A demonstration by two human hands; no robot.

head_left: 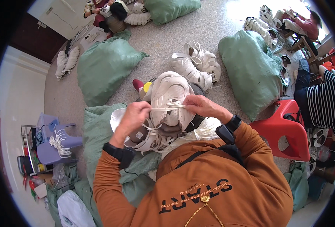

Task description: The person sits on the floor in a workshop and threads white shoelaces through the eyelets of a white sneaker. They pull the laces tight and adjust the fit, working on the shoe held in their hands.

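A white sneaker [167,84] sits in front of me at lap height, its toe pointing away. Across its tongue, a flat white shoelace [159,109] stretches sideways through the eyelets. My left hand [133,116] pinches one end of that lace beside the shoe's left edge. On the other side, my right hand [204,106] pinches the lace close to the eyelets, fingers resting at the shoe's upper. More white shoes [141,137] lie under my left forearm, partly hidden. A thick bundle of white laces [206,129] lies across my lap below the right wrist.
Beyond the sneaker, rows of white shoes [197,67] stand on the speckled floor between a green sack [107,70] and another green sack [250,70]. A red chair [281,132] is at right, a purple chair [58,147] with laces at left. Other people sit farther off.
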